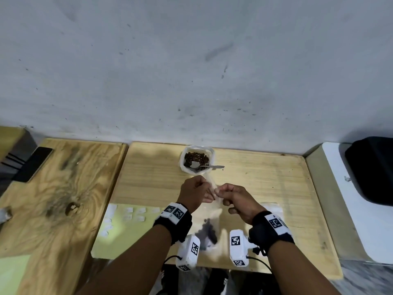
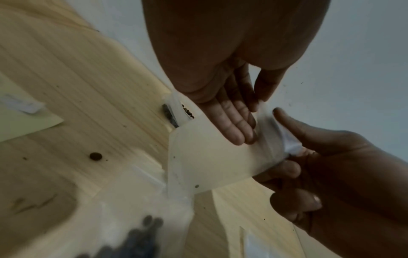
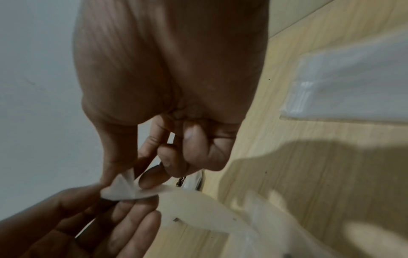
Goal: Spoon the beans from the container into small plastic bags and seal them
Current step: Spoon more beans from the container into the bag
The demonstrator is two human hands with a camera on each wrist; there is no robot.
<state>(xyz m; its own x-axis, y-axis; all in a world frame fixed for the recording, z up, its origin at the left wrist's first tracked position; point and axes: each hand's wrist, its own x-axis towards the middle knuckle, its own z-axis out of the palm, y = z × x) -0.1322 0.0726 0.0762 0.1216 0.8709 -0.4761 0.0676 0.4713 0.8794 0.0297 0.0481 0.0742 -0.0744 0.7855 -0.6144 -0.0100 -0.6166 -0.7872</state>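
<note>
A small clear plastic bag [image 1: 212, 218] hangs above the light wooden table [image 1: 265, 184], with dark beans [image 1: 208, 231] in its bottom. Both hands hold its top edge. My left hand [image 1: 207, 191] pinches the top between thumb and fingers [image 2: 236, 129]. My right hand [image 1: 220, 190] pinches the top corner [image 3: 121, 189] between thumb and forefinger, its other fingers curled. Behind the hands, near the wall, a white container [image 1: 185, 165] holds brown beans [image 1: 196, 157]. A metal spoon [image 1: 204, 166] lies in it with its handle sticking out to the right.
A yellow-green sheet [image 1: 119, 235] with small white pieces lies at the front left. Spare clear bags [image 3: 353, 83] lie on the table to the right. A loose bean [image 2: 95, 156] sits on the wood. A dark phone [image 1: 32, 165] rests on the left table, and a black bag [image 1: 372, 171] lies far right.
</note>
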